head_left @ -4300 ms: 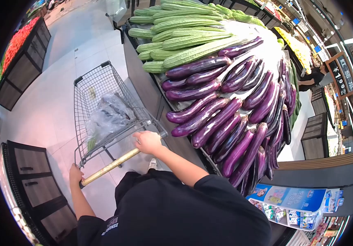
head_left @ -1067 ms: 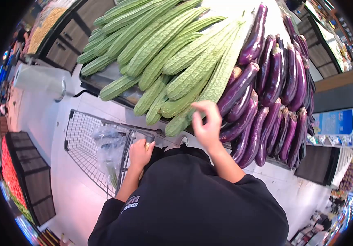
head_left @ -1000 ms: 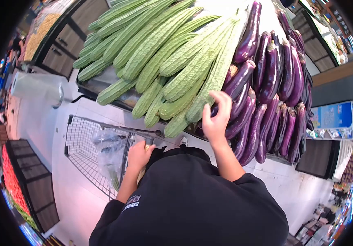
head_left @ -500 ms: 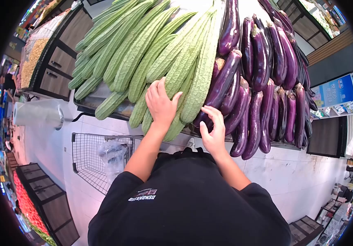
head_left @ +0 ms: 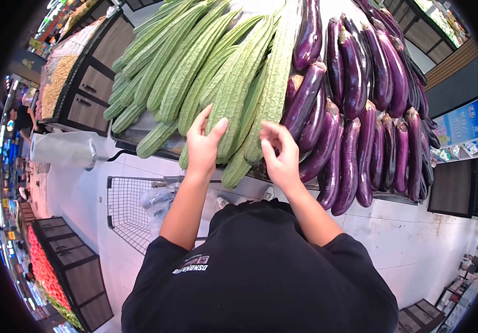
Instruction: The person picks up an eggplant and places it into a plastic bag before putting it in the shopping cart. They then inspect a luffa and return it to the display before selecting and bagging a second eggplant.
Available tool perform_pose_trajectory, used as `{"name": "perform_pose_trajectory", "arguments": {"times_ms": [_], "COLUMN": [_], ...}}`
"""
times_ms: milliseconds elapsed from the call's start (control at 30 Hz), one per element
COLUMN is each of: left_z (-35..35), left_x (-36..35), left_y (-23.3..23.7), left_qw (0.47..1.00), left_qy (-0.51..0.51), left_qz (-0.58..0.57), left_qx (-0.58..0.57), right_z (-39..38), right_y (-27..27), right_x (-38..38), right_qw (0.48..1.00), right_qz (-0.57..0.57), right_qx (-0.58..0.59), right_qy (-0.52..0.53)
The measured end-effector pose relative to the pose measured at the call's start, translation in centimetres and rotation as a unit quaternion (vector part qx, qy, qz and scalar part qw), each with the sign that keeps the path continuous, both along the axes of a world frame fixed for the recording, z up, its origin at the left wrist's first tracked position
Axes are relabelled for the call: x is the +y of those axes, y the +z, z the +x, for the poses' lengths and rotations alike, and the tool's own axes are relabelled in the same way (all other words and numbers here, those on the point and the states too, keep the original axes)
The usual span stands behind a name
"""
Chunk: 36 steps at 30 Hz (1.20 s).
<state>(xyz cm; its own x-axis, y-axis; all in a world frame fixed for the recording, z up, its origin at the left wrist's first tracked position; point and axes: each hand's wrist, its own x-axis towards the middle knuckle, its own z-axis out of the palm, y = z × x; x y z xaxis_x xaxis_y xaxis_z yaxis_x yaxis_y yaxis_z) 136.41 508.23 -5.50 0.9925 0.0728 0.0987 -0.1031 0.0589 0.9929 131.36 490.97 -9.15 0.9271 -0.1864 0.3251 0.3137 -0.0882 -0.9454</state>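
Note:
Long green ridged luffas (head_left: 239, 94) lie in a slanted heap at the front of the display, their lower ends hanging past its edge. My left hand (head_left: 203, 145) is over the lower luffas, thumb and fingers apart. On the right side of the same bunch, my right hand (head_left: 283, 161) has bent fingers over the rightmost luffa (head_left: 274, 91), with its thumb held apart from them. Both hands are open, with several luffa ends between them. Glossy purple eggplants (head_left: 304, 102) are piled directly beside my right hand.
A wire shopping cart (head_left: 125, 208) with a clear plastic bag (head_left: 158, 200) stands below the display at left. A roll of clear bags (head_left: 64, 150) sticks out farther left. A cabinet with red produce (head_left: 47, 272) is at lower left, a blue sign (head_left: 464, 126) at right.
My left hand has moved left across the luffas. My right hand has moved up and left, from beside the eggplants to over the rightmost luffa. The view has shifted slightly.

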Motion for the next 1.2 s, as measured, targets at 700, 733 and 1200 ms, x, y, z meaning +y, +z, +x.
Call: {"name": "perform_pose_trajectory", "arguments": {"times_ms": [700,733,1200], "left_z": [-8.7,-8.7,-7.9], "left_x": [-1.9,-2.0,-2.5], "left_y": [5.1,5.0,3.6], "left_qw": [0.811,0.81,0.815], "left_qy": [-0.326,-0.329,-0.403], "left_qz": [-0.407,-0.408,-0.364], "left_qx": [0.264,0.265,0.203], "right_z": [4.5,4.4,3.7], "right_y": [10.3,10.3,10.0], "right_x": [0.4,0.2,-1.5], "right_qw": [0.869,0.871,0.869], "right_qz": [0.454,0.451,0.46], "right_qx": [0.134,0.133,0.049], "right_qy": [0.146,0.143,0.173]}}
